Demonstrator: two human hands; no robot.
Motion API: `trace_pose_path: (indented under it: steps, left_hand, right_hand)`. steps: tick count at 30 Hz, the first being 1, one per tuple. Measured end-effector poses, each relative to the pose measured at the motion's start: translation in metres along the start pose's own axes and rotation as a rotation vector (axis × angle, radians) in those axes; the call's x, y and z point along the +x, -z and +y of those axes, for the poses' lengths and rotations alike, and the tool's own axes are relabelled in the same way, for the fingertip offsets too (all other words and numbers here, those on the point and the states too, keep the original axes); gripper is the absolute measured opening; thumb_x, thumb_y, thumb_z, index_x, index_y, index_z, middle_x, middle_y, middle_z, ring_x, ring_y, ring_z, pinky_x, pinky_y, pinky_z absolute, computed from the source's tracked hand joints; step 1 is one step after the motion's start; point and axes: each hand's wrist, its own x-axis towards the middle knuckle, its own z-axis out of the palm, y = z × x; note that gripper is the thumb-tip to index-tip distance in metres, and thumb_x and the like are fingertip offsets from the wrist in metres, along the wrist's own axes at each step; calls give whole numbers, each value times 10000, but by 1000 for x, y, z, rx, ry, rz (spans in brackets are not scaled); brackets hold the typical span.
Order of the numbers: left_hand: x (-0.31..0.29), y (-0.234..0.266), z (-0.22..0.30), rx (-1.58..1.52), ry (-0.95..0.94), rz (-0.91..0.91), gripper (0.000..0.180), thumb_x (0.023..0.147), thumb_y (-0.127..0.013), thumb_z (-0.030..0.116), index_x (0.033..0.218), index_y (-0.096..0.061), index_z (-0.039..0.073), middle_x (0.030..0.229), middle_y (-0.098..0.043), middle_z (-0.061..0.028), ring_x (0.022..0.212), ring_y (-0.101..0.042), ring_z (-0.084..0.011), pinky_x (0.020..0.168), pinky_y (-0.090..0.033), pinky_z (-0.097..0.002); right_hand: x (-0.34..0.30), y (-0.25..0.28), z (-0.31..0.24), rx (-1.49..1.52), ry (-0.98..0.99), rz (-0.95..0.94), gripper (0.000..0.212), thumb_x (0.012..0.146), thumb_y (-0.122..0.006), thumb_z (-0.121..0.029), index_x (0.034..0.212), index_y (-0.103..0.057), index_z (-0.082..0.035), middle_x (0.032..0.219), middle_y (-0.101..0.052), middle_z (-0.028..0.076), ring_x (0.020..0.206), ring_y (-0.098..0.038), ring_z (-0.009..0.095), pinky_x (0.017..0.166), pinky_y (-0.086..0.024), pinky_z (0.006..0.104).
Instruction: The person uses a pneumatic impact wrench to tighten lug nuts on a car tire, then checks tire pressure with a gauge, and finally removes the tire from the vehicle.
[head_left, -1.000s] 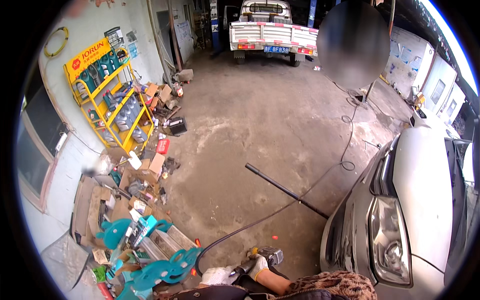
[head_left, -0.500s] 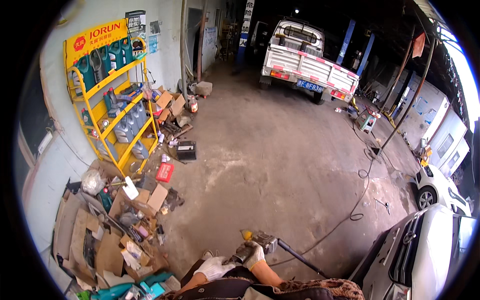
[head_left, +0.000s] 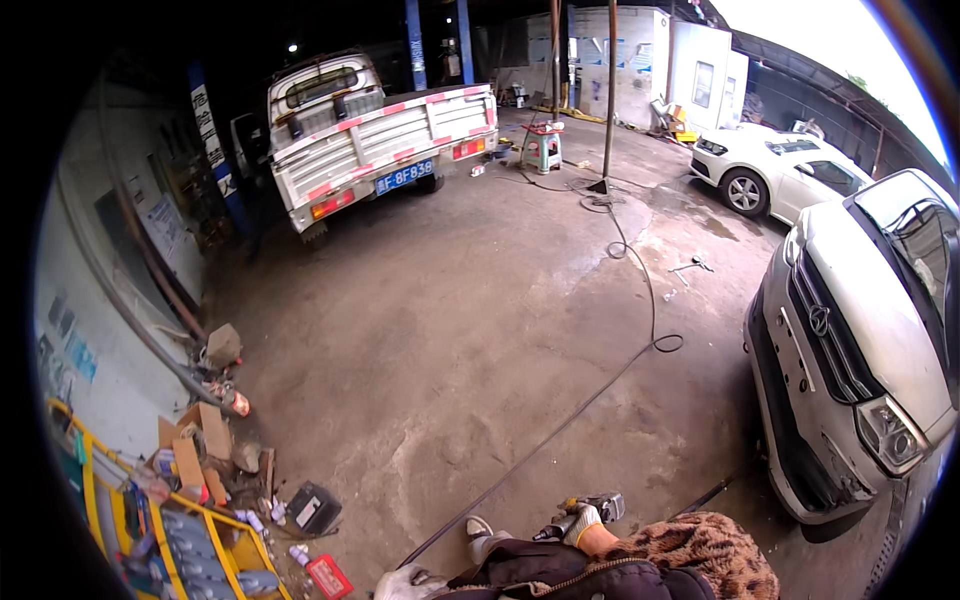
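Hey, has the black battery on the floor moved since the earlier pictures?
No. The black battery sits beside the red container, right of the yellow rack, as before; only the view has turned.

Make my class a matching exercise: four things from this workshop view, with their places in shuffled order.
1. Power tool
2. Black hose
3. Red case
4. Small stool

A. Near the black battery
B. Standing to the picture's right of the truck
C. In the person's right hand
D. Lying looped across the floor

Pairs: 1-C, 2-D, 3-A, 4-B
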Motion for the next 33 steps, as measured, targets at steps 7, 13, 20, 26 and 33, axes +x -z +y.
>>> trace_pose_path:
  steps: [7,13,20,26,33]
  left_hand:
    - [180,211,68,106,-198,771,147,805,-763,90,890,-670,15,749,-667,-107,676,-624,-184,669,-506,-320]
    - [424,311,133,-91,-403,944,93,888,-692,35,957,-649,-11,854,-662,-60,774,-609,-157,736,-507,-294]
    - [740,372,244,-616,-481,657,87,954,-642,80,1034,-628,49,706,-502,31,501,-383,-21,396,-273,-207]
    - [945,354,449,-586,-663,194,125,935,-687,126,1027,-646,52,710,-524,45,528,-426,-24,421,-340,-201]
    - [1151,308,597,-265,-1227,-15,185,837,-767,93,984,-665,44,762,-682,-42,620,-644,-147,552,-507,-278]
  right_hand:
    - [84,-113,-28,202,-12,-190,192,895,-482,-90,1052,-527,10,794,-556,134,718,-540,298,691,-496,436]
    - [138,-209,-66,486,31,-140,276,910,-440,-94,1152,-493,30,850,-561,146,712,-542,286,679,-511,418]
    - [246,-256,-134,572,321,-27,491,847,-499,-65,1275,-458,170,939,-620,207,810,-591,298,820,-529,435]
    - [303,-345,-194,806,439,12,280,922,-513,-148,1104,-631,30,1027,-697,157,904,-652,304,929,-516,400]
    - [421,-444,-342,863,337,328,246,886,-574,-153,1073,-618,1,949,-677,141,814,-651,304,806,-550,407]
